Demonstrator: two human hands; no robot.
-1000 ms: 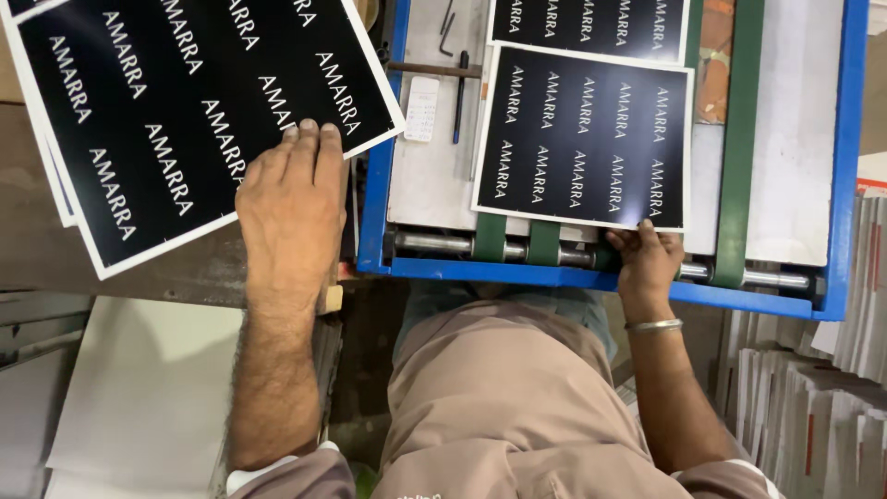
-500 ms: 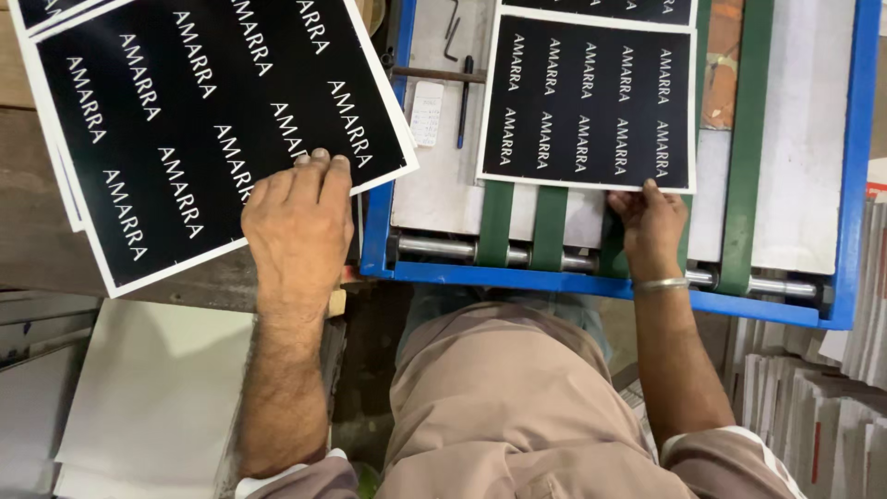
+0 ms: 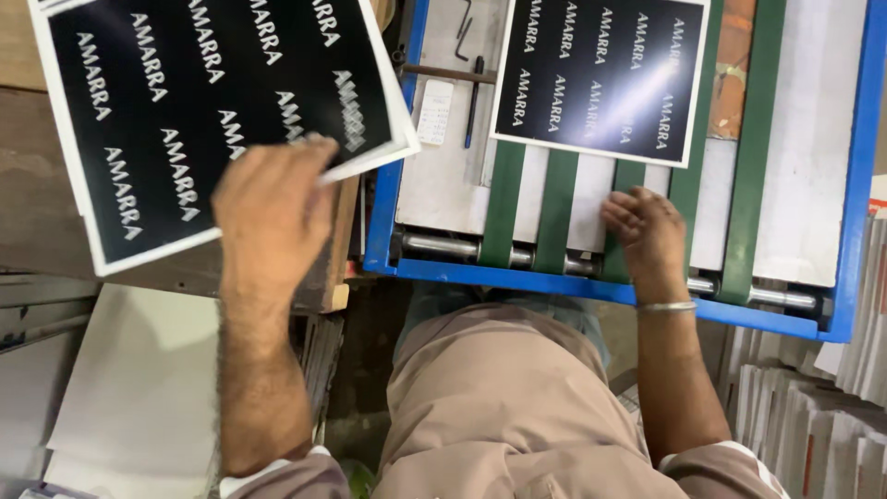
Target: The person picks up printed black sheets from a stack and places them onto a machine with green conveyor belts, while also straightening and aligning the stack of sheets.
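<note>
Two black printed sheets with white borders and rows of white lettering are in hand range. Nearer one, the large black sheet (image 3: 212,111), lies tilted on top of a stack on the brown wooden surface (image 3: 37,212), under and beyond the fingers of the left hand (image 3: 273,208). Left fingers curled down onto the sheet's near edge, thumb side toward its lifted, motion-blurred corner; whether they pinch the edge or only press on it, cannot tell.

Second black sheet (image 3: 601,79) lies flat on the feed bed of the blue-framed machine (image 3: 383,231), well beyond the fingers of the right hand (image 3: 647,226) and not touching them. Right fingers loosely spread, holding nothing, resting on the green belts (image 3: 504,203) just ahead of the steel roller (image 3: 443,248). Silver bangle (image 3: 670,306) on the right wrist.

Between the two hands, on the grey metal bed: a dark pen (image 3: 473,97) and a small white card (image 3: 434,111), side by side. Behind the left fingers, below the surface: pale blank sheets (image 3: 139,388). Right of the right arm: stacks of white paper on edge (image 3: 813,416). Tan trousers (image 3: 499,407) in the foreground.
</note>
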